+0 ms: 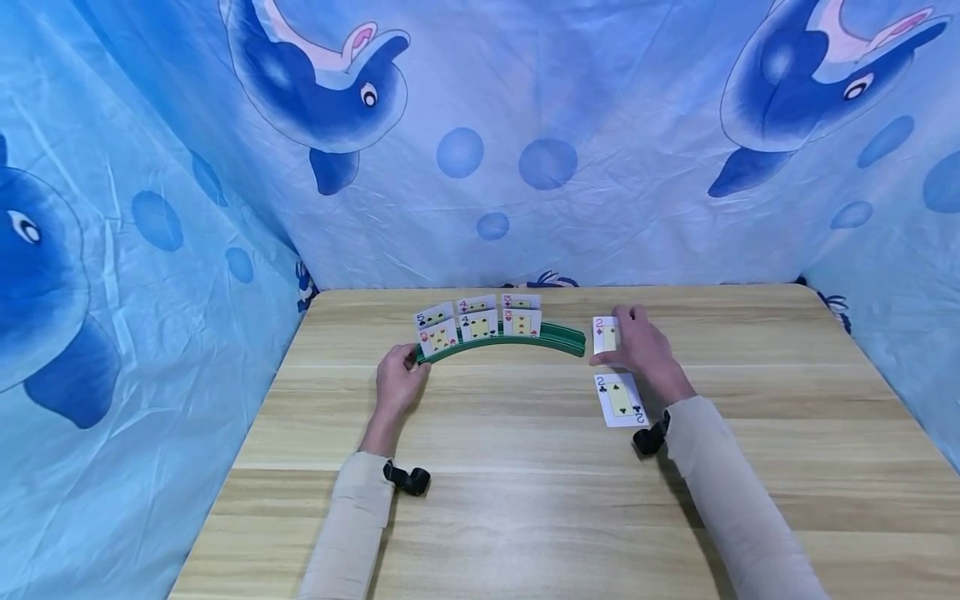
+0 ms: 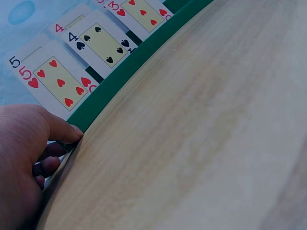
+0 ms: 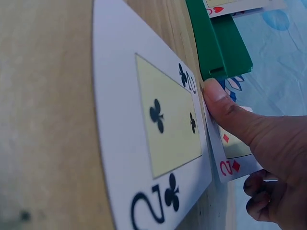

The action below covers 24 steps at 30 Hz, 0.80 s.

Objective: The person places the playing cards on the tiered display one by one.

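A curved green card holder (image 1: pixel 558 337) stands on the wooden table (image 1: pixel 525 500) with several cards upright in two rows. The front row shows a 5 of hearts (image 2: pixel 58 81), a 4 of spades (image 2: pixel 101 44) and a 3 of hearts (image 2: pixel 140 10). My left hand (image 1: pixel 412 360) pinches the holder's left end (image 2: pixel 91 109), thumb on its front. To the right of the holder, my right hand (image 1: pixel 611 343) holds a 2 of diamonds (image 1: pixel 604 334) upright by its edge, thumb on it (image 3: pixel 225 110). A 2 of clubs (image 1: pixel 621 399) lies face up on the table just in front of that hand.
Blue cloth printed with dolphins (image 1: pixel 480 150) hangs behind the table and along both sides. The holder's right end (image 3: pixel 220 43) stands a short way left of the 2 of diamonds. Bare wood stretches from the cards to the near edge.
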Each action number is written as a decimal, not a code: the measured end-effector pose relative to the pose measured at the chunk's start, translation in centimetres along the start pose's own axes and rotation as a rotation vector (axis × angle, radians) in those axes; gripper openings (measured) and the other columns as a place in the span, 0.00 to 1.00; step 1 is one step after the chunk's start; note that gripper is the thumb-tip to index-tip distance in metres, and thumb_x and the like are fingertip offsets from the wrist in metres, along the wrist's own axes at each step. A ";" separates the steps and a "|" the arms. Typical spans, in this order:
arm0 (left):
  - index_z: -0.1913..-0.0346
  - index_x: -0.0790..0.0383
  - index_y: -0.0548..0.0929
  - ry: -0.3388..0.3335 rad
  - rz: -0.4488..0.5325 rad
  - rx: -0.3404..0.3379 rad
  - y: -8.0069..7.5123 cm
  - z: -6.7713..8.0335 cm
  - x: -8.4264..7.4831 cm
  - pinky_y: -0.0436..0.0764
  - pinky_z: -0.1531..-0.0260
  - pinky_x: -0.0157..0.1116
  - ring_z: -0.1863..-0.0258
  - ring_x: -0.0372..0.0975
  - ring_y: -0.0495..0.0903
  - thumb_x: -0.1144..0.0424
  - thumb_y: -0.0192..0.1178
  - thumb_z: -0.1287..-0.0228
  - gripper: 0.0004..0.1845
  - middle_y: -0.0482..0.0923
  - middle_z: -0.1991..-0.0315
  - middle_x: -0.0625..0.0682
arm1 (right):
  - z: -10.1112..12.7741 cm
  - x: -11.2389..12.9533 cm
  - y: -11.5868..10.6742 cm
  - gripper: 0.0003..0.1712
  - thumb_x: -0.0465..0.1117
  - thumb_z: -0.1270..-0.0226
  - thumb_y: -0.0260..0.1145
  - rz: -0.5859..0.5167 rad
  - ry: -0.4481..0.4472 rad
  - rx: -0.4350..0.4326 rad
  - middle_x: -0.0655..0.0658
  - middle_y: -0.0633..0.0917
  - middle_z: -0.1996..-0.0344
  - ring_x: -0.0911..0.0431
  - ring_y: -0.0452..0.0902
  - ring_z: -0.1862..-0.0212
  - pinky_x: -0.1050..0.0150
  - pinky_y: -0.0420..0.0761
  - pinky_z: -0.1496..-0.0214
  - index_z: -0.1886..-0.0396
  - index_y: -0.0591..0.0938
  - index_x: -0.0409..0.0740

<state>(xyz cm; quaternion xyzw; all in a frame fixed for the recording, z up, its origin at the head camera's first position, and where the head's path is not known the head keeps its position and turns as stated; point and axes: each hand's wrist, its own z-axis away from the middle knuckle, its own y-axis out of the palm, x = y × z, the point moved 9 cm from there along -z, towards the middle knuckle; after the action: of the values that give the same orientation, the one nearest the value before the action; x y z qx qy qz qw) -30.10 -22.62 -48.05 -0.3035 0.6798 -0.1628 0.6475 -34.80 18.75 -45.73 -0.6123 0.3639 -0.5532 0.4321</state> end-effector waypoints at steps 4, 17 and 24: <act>0.41 0.70 0.79 -0.017 0.013 0.001 0.0 0.0 0.1 0.78 0.53 0.43 0.56 0.49 0.76 0.68 0.64 0.39 0.22 0.80 0.52 0.62 | 0.2 -0.5 -0.3 0.49 0.51 0.48 0.80 -0.061 0.009 -0.012 0.28 0.73 0.44 0.39 0.77 0.54 0.51 0.79 0.58 0.33 0.63 0.38; 0.42 0.70 0.80 -0.024 0.010 -0.005 0.1 0.0 0.2 0.77 0.53 0.42 0.55 0.49 0.76 0.68 0.64 0.39 0.21 0.80 0.51 0.62 | 1.5 -0.8 -2.5 0.32 0.36 0.36 0.69 -0.110 -0.070 -0.114 0.26 0.80 0.46 0.33 0.79 0.48 0.41 0.79 0.49 0.35 0.67 0.34; 0.42 0.69 0.80 -0.031 0.013 0.000 0.1 0.1 0.1 0.76 0.54 0.41 0.56 0.48 0.75 0.68 0.64 0.38 0.21 0.80 0.51 0.61 | 2.0 -1.1 -2.9 0.26 0.31 0.33 0.62 -0.140 -0.084 -0.118 0.26 0.81 0.47 0.33 0.79 0.50 0.40 0.80 0.50 0.36 0.69 0.35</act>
<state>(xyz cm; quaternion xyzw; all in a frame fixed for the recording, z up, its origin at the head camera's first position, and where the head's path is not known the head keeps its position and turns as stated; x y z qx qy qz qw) -30.04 -22.59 -48.20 -0.3018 0.6717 -0.1539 0.6589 -33.08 21.04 -43.48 -0.6832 0.3337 -0.5336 0.3702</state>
